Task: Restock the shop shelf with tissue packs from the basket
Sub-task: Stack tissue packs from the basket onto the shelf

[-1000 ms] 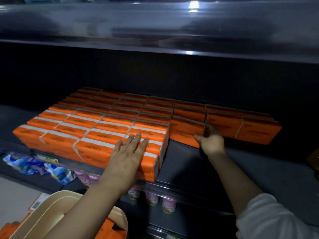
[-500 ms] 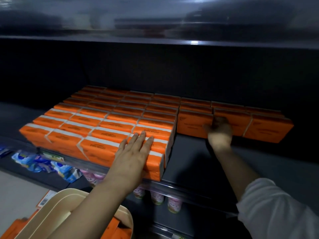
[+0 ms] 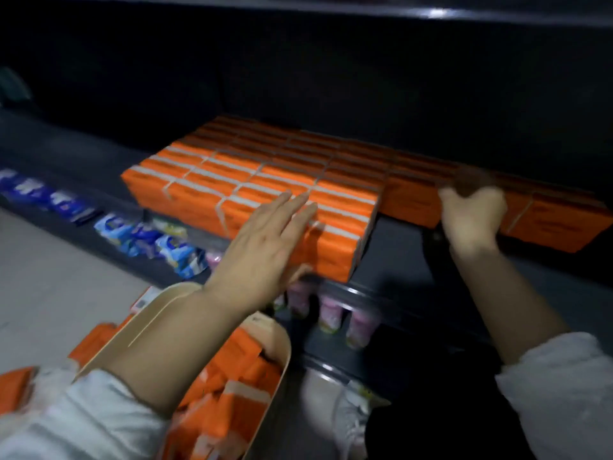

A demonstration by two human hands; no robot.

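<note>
your left hand (image 3: 265,240) lies flat, fingers straight and spread, on the front-right pack of the tissue pack block (image 3: 212,190); your right hand (image 3: 471,217) curls at the back row (image 3: 557,220), grip too blurred to tell. press both rows square, then fill the bare shelf (image 3: 398,260) at the block's 3 o'clock from the basket (image 3: 273,333) at your 6 o'clock.

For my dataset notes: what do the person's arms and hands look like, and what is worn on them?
White, soft-looking sleeves: the left sleeve and right sleeve are pushed up, leaving both forearms bare. The left hand and right hand wear no gloves; no ring or watch shows, though the picture is blurred.
</note>
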